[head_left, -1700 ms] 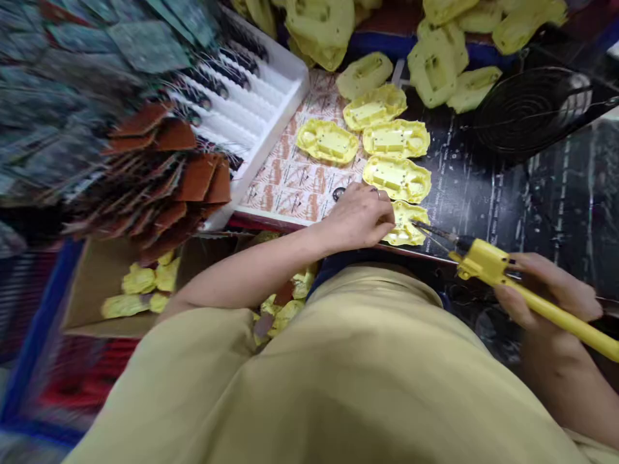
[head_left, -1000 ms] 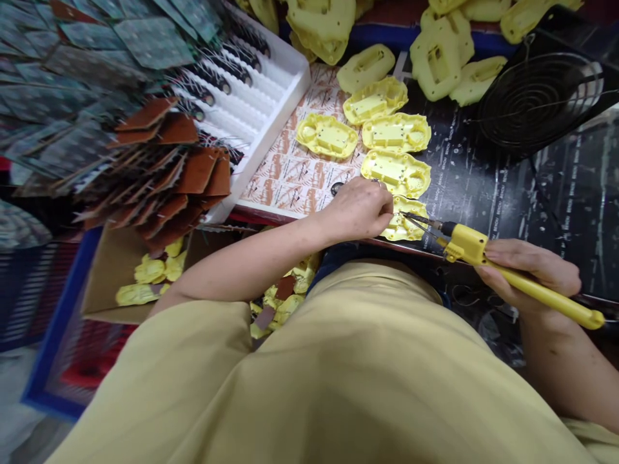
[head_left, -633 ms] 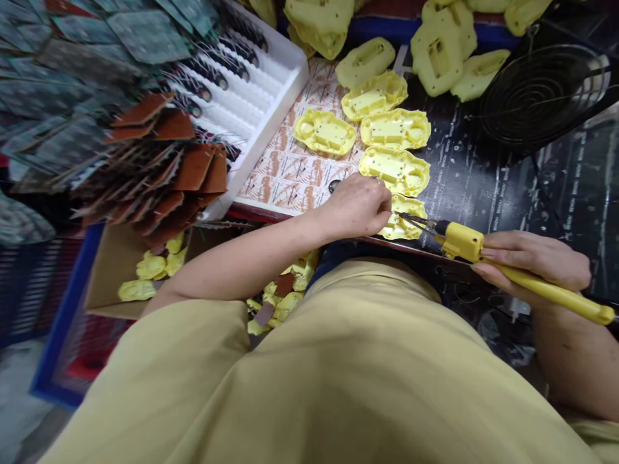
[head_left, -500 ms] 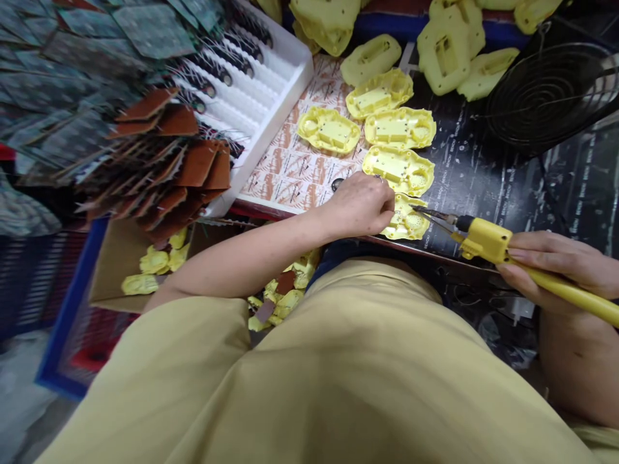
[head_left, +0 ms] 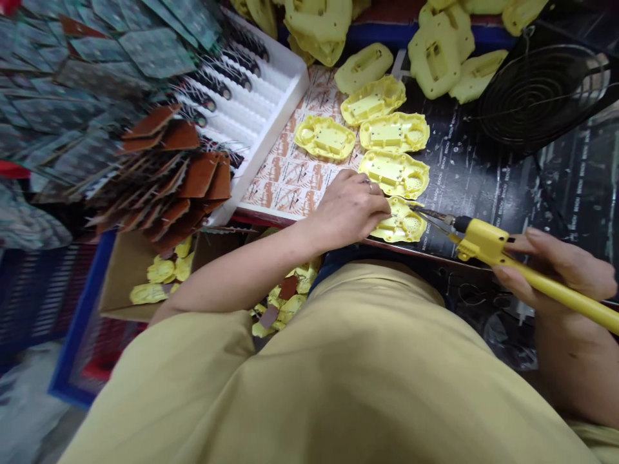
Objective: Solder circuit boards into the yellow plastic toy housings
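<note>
Curled over the left end of the nearest yellow plastic shell point(head_left: 405, 222) is my left hand point(head_left: 355, 209). Its fingers are closed, and whatever lies between the fingertips is hidden. From the right, my right hand point(head_left: 556, 264) grips a yellow soldering iron point(head_left: 483, 241) by its long handle. The thin metal tip of the iron points at that same shell, over its upper part; I cannot tell if they touch. Just behind lies another open shell point(head_left: 394, 174), with a further shell point(head_left: 394, 132) beyond it and one shell point(head_left: 324, 138) to the left.
A white foam tray point(head_left: 285, 84) holds rows of wired black cylindrical parts. Stacked circuit boards point(head_left: 159, 174) overlap its left side. More yellow shells point(head_left: 435, 58) are heaped at the back. A black fan point(head_left: 541, 96) stands back right. Below the bench, a cardboard box point(head_left: 116, 283) holds yellow pieces.
The view has shifted slightly. My left hand has turned a little, and the small black round part beside it is no longer visible. My right hand's fingers have loosened slightly around the iron.
</note>
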`<action>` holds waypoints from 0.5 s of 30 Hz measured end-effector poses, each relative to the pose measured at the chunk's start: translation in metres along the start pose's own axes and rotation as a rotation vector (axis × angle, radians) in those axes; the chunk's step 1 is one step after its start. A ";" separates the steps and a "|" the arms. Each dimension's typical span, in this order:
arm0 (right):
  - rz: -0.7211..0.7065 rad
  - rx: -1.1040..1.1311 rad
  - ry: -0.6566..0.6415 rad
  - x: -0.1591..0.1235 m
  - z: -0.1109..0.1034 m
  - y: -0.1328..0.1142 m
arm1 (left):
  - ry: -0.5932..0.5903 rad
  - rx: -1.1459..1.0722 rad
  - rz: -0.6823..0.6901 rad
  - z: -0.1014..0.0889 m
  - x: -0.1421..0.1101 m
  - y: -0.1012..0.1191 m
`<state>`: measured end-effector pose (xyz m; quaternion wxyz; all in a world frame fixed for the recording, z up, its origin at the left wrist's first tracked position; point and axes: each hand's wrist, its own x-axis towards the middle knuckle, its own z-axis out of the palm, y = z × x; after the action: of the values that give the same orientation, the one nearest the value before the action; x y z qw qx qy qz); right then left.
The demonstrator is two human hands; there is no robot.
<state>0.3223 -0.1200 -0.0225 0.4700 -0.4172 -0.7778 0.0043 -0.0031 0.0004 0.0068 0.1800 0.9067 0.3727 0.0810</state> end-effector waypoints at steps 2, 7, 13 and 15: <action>-0.032 0.071 -0.057 0.003 -0.001 -0.003 | 0.003 -0.080 -0.030 0.001 -0.003 -0.004; -0.088 0.240 -0.094 0.010 0.003 -0.011 | -0.068 -0.120 -0.049 0.005 -0.002 0.000; -0.119 0.215 -0.142 0.012 0.006 -0.014 | -0.076 -0.017 -0.029 0.006 0.002 0.009; -0.131 0.209 -0.154 0.012 0.008 -0.012 | -0.081 0.001 -0.020 0.006 0.004 0.010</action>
<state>0.3057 -0.1173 -0.0139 0.4490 -0.3130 -0.8324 0.0866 0.0074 -0.0046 0.0055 0.1953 0.9056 0.3742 0.0424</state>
